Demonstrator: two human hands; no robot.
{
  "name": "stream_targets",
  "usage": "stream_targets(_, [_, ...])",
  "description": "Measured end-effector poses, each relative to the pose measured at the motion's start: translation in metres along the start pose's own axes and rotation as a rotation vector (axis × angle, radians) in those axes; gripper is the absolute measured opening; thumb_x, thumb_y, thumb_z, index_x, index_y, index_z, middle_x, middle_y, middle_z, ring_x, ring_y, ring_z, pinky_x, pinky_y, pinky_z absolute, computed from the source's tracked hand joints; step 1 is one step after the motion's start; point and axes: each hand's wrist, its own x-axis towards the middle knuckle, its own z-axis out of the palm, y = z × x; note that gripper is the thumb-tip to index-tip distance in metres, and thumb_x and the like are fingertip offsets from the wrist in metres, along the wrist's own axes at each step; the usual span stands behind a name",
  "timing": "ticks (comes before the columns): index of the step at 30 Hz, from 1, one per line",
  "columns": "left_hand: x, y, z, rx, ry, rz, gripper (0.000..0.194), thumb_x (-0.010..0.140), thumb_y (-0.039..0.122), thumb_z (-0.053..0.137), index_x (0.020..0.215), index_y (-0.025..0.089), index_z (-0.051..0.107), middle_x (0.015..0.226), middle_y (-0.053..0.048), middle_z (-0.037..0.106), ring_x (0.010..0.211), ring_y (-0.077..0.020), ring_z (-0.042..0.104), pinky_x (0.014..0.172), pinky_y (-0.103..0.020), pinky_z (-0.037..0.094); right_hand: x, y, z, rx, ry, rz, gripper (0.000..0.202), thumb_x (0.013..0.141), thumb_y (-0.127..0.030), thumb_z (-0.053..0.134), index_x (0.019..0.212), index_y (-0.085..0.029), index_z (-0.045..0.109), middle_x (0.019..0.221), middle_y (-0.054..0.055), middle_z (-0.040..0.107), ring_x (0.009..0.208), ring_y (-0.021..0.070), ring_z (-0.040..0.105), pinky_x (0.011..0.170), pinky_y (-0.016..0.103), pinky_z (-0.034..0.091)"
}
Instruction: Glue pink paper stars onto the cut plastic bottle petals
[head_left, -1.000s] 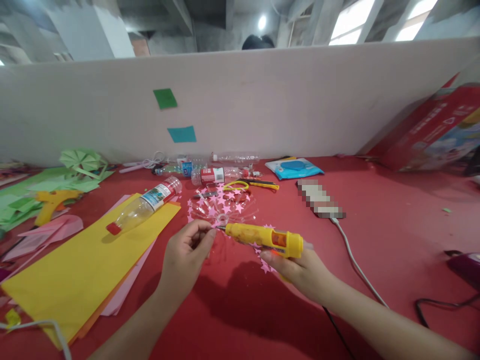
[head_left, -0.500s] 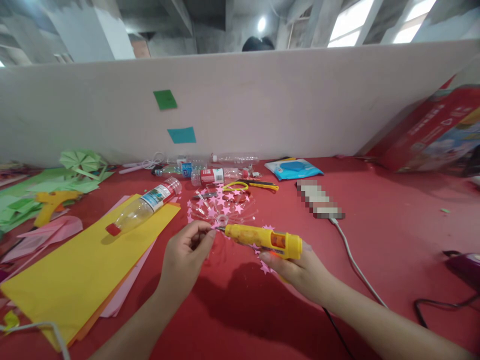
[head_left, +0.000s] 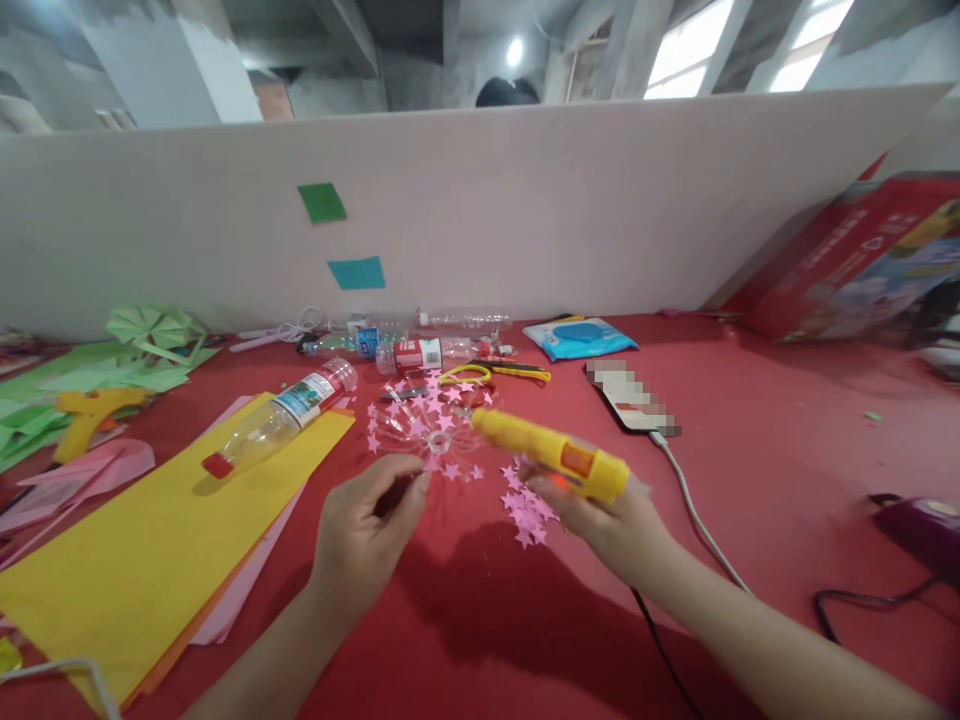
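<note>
My right hand (head_left: 604,515) is wrapped round a yellow glue gun (head_left: 551,450), whose front end points left and away from me. Thumb and forefinger of my left hand (head_left: 371,525) pinch a small pink paper star (head_left: 431,464). Just beyond them lies a clear plastic piece cut into spread strips (head_left: 439,441), with pink stars on many of its strips. A loose heap of pink stars (head_left: 529,508) is on the red table below the glue gun, left of my right hand.
Yellow paper sheets (head_left: 97,560) and a plastic bottle (head_left: 270,425) lie left. Behind are more bottles (head_left: 420,354), a box cutter (head_left: 517,371) and a blue packet (head_left: 581,339). A phone (head_left: 626,395) with a white cable lies right; another yellow glue gun (head_left: 90,410) lies far left.
My right hand has drawn the glue gun to the right, so its tip is now apart from the star. The left hand stays nearly in place, still pinching.
</note>
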Motion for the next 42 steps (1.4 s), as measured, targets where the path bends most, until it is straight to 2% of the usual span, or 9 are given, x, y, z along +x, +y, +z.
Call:
stream_targets(4, [0.001,0.002,0.001,-0.178,-0.067,-0.175,0.011,0.085,0.028,0.053,0.077,0.021,0.057,0.053,0.008,0.045,0.047,-0.0066,0.042,0.047,-0.017,0.036,0.023,0.016,-0.019,-0.305,0.182,0.096,0.030,0.082,-0.048,0.050,0.078,-0.019,0.053,0.055,-0.004,0.047,0.046,0.0114,0.042,0.044,0.024,0.035])
stream_targets(7, [0.004,0.007,0.003,-0.297,-0.137,-0.274,0.014,0.085,0.030,0.052,0.074,0.020,0.054,0.049,0.008,0.045,0.046,-0.0068,0.044,0.048,-0.018,0.036,0.039,0.039,-0.031,-0.742,0.098,0.164,0.015,0.083,-0.030,0.044,0.084,-0.017,0.052,0.073,0.001,0.056,0.060,0.0143,0.053,0.054,0.025,0.041])
stream_targets(14, [0.012,0.020,0.005,-0.486,-0.322,-0.466,0.020,0.085,0.037,0.052,0.075,0.020,0.051,0.046,0.008,0.046,0.044,-0.0061,0.035,0.043,-0.017,0.027,0.049,0.082,-0.038,-0.968,0.047,0.098,0.004,0.076,-0.018,0.057,0.074,-0.014,0.057,0.084,0.012,0.059,0.078,0.0233,0.058,0.074,0.033,0.043])
stream_targets(20, [0.019,0.031,0.008,-0.670,-0.473,-0.651,0.020,0.083,0.033,0.053,0.071,0.019,0.048,0.044,0.007,0.047,0.041,-0.0047,0.028,0.040,-0.016,0.021,0.041,0.048,-0.035,-0.955,0.127,-0.152,0.015,0.086,-0.027,0.054,0.097,-0.017,0.058,0.104,0.012,0.059,0.097,0.0256,0.055,0.084,0.038,0.042])
stream_targets(22, [0.020,0.035,0.011,-0.734,-0.490,-0.711,0.018,0.082,0.030,0.053,0.069,0.019,0.048,0.043,0.008,0.045,0.040,-0.0041,0.026,0.038,-0.016,0.018,0.031,0.027,-0.026,-0.725,0.119,-0.531,0.010,0.088,-0.019,0.050,0.094,-0.017,0.057,0.091,0.009,0.062,0.086,0.0206,0.057,0.077,0.034,0.045])
stream_targets(24, [0.020,0.037,0.015,-0.789,-0.499,-0.759,0.016,0.081,0.026,0.053,0.068,0.018,0.047,0.042,0.008,0.043,0.038,-0.0037,0.024,0.037,-0.016,0.016,0.019,0.010,-0.016,-0.591,0.063,-0.756,0.009,0.089,-0.014,0.049,0.093,-0.017,0.056,0.085,0.006,0.063,0.080,0.0176,0.056,0.073,0.030,0.045])
stream_targets(33, [0.006,0.027,0.026,-0.813,-0.571,-0.817,0.015,0.078,0.027,0.052,0.067,0.019,0.045,0.040,0.009,0.037,0.036,-0.0038,0.020,0.036,-0.018,0.012,0.000,0.001,0.003,-0.680,-0.023,-0.891,0.014,0.089,-0.010,0.049,0.084,-0.015,0.062,0.073,0.005,0.062,0.067,0.0148,0.053,0.064,0.028,0.042])
stream_targets(37, [0.005,0.024,0.017,-0.581,-0.528,-0.651,0.023,0.081,0.036,0.051,0.066,0.020,0.046,0.043,0.008,0.037,0.038,-0.0054,0.025,0.038,-0.019,0.019,0.001,0.001,0.004,-0.639,-0.010,-0.870,0.015,0.091,-0.013,0.048,0.084,-0.016,0.061,0.072,0.004,0.062,0.067,0.0142,0.053,0.063,0.028,0.042])
stream_targets(42, [0.010,0.018,0.008,0.186,-0.100,0.125,0.005,0.080,0.023,0.056,0.081,0.019,0.059,0.079,-0.003,0.057,0.075,-0.0163,0.053,0.071,-0.031,0.043,0.005,0.007,0.005,-0.583,0.027,-0.790,0.014,0.091,-0.015,0.048,0.083,-0.018,0.058,0.073,0.004,0.063,0.066,0.0149,0.053,0.063,0.029,0.042])
